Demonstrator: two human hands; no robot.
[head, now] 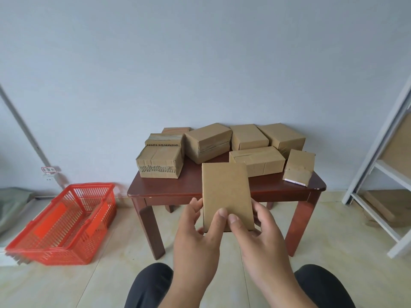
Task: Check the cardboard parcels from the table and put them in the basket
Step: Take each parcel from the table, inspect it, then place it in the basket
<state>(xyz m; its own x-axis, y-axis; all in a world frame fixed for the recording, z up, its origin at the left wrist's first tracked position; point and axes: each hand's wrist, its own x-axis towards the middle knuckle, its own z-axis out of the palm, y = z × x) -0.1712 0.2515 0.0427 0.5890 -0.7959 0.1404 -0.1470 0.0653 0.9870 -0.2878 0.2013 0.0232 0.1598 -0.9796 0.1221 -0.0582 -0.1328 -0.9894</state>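
Observation:
I hold a small flat cardboard parcel (225, 187) upright in front of the table, its plain face toward me. My left hand (198, 236) grips its lower left edge and my right hand (260, 236) its lower right edge, both thumbs on the front. Several more taped cardboard parcels (208, 142) lie on the dark red wooden table (169, 188). The red plastic basket (64, 221) stands on the floor to the left of the table and looks empty.
A white metal shelf (378, 165) stands at the right with cardboard on its lower levels. A grey-green bundle (11, 205) lies at the far left beside the basket. My dark-trousered knees (151, 287) show at the bottom edge. Behind is a pale wall.

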